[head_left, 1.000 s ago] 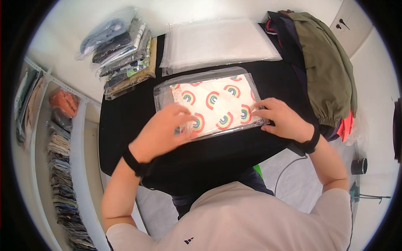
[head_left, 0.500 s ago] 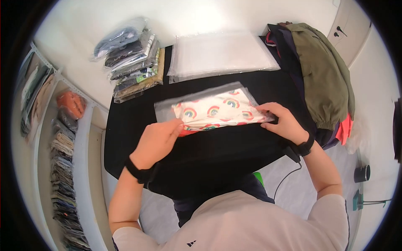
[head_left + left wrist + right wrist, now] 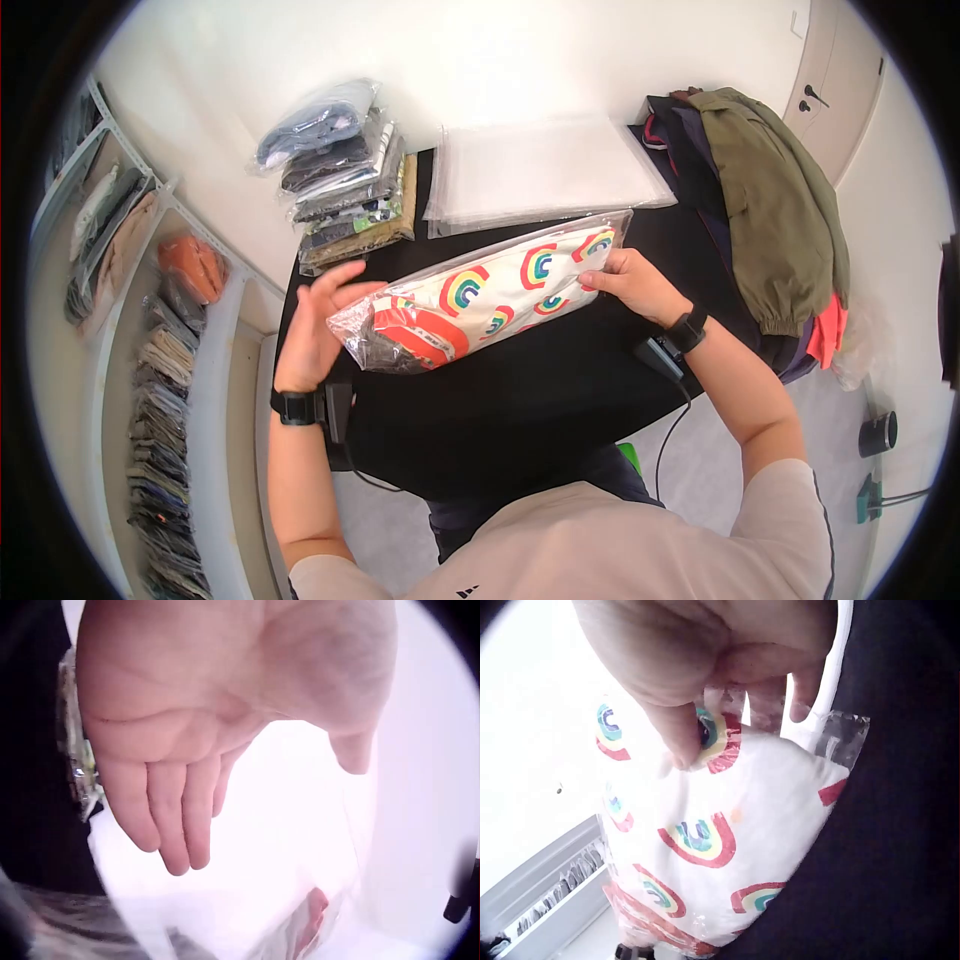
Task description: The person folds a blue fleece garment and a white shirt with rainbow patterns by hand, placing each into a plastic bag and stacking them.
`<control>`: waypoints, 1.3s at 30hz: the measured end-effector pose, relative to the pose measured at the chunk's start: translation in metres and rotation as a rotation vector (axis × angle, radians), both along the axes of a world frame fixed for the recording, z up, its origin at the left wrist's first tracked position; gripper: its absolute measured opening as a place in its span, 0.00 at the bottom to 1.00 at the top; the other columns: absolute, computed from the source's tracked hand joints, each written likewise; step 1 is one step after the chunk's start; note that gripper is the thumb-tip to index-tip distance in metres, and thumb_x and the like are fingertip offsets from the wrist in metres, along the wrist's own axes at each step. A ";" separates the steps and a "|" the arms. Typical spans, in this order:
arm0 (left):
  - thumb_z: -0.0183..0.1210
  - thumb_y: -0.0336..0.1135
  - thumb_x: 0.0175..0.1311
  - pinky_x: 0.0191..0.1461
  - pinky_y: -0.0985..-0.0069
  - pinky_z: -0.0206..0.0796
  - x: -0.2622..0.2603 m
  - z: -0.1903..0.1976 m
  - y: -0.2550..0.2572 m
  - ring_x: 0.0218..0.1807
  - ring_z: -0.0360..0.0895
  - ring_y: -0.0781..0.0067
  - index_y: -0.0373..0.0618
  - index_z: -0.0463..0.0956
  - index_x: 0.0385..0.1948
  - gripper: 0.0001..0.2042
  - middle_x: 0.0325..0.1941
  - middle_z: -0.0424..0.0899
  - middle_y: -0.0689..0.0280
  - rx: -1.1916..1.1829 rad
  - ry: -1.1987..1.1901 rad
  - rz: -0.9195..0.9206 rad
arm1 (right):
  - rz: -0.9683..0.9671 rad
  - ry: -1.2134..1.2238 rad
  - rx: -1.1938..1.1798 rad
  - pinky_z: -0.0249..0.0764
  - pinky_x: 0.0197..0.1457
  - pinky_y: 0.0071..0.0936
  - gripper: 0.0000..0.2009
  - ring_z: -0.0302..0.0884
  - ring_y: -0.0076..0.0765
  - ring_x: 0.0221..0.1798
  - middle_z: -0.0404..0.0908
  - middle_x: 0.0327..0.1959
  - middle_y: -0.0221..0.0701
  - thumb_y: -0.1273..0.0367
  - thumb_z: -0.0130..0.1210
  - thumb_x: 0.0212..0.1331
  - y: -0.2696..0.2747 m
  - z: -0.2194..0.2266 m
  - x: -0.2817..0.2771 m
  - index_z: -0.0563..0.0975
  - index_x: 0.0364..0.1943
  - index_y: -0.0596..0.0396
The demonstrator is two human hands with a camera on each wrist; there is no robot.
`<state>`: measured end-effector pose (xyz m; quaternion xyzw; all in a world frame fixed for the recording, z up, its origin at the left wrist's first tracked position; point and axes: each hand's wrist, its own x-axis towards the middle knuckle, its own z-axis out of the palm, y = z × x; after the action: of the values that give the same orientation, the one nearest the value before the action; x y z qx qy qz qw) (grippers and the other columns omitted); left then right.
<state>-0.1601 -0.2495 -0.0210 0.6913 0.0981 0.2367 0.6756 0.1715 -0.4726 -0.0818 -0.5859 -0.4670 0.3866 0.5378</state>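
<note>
A folded white garment with a rainbow print [image 3: 540, 270] lies inside a clear plastic bag [image 3: 350, 330], tilted up over the black table. An orange-red part of it shows at the bag's left end. My right hand [image 3: 645, 287] pinches the bag's right end, thumb on the near face; the right wrist view shows that thumb pressing the garment [image 3: 697, 840] through the plastic. Beside the bag's left end is my left hand [image 3: 315, 320], fingers extended. In the left wrist view the left palm [image 3: 187, 735] faces the camera and holds nothing.
Bagged folded clothes [image 3: 350, 190] are stacked at the table's back left. Flat clear plastic bags [image 3: 550, 165] lie at the back middle. An olive garment [image 3: 770, 200] tops the clothes pile on the right. A shelf of bagged clothes [image 3: 165, 430] stands at the left.
The bagged garment has come up off the table and tilted, its left end swinging nearer the body. My left hand has let go of its left edge and moved left; the right keeps its grip.
</note>
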 end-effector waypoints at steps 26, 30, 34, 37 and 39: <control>0.52 0.42 0.66 0.37 0.80 0.73 0.018 -0.072 0.004 0.34 0.81 0.71 0.41 0.71 0.40 0.13 0.35 0.82 0.58 -0.443 0.513 0.197 | -0.091 0.668 -0.349 0.79 0.43 0.25 0.12 0.81 0.27 0.38 0.81 0.40 0.39 0.69 0.49 0.65 -0.021 -0.018 0.010 0.73 0.44 0.67; 0.49 0.37 0.68 0.36 0.80 0.73 0.020 -0.078 0.003 0.32 0.81 0.73 0.41 0.71 0.37 0.09 0.34 0.82 0.60 -0.378 0.538 0.207 | -0.154 0.591 -0.353 0.79 0.41 0.21 0.08 0.80 0.25 0.36 0.81 0.37 0.36 0.73 0.54 0.61 -0.022 -0.025 0.011 0.75 0.41 0.65; 0.47 0.37 0.68 0.35 0.80 0.72 0.020 -0.078 0.003 0.31 0.80 0.74 0.42 0.71 0.35 0.09 0.33 0.82 0.61 -0.365 0.542 0.243 | -0.186 0.533 -0.340 0.79 0.39 0.19 0.07 0.80 0.24 0.34 0.80 0.35 0.34 0.73 0.56 0.59 -0.021 -0.026 0.006 0.75 0.39 0.62; 0.47 0.39 0.69 0.35 0.80 0.72 0.020 -0.080 0.004 0.31 0.80 0.73 0.42 0.71 0.35 0.10 0.32 0.82 0.61 -0.382 0.524 0.259 | -0.213 0.452 -0.349 0.79 0.41 0.21 0.07 0.79 0.24 0.34 0.80 0.34 0.33 0.72 0.55 0.60 -0.021 -0.025 0.005 0.75 0.38 0.62; 0.48 0.40 0.68 0.34 0.80 0.72 0.022 -0.075 0.002 0.31 0.81 0.72 0.41 0.71 0.35 0.11 0.32 0.82 0.60 -0.425 0.523 0.254 | -0.191 0.457 -0.373 0.78 0.41 0.19 0.05 0.79 0.22 0.33 0.80 0.33 0.31 0.72 0.54 0.60 -0.022 -0.020 0.004 0.75 0.37 0.61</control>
<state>-0.1383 -0.2475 -0.0960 0.5547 0.4000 0.1081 0.7216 0.1756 -0.4946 -0.1020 -0.6133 -0.1978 0.5353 0.5460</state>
